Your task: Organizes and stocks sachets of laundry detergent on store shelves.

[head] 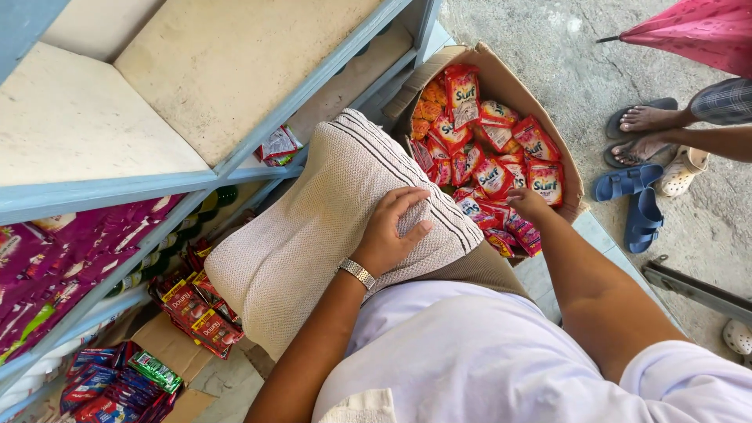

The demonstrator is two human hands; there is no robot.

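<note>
My left hand, with a metal watch on its wrist, rests flat on a beige knitted cloth with dark stripes that lies over my lap. My right hand reaches into an open cardboard box and touches the red sachets that fill it. Whether its fingers are closed on a sachet is hidden. The box stands on the ground in front of me, beside the shelf.
A pale blue shelf unit with bare top boards stands at left; lower shelves hold pink packets and dark bottles. Red sachets sit in boxes below. Another person's sandalled feet, blue slippers and a pink umbrella are at right.
</note>
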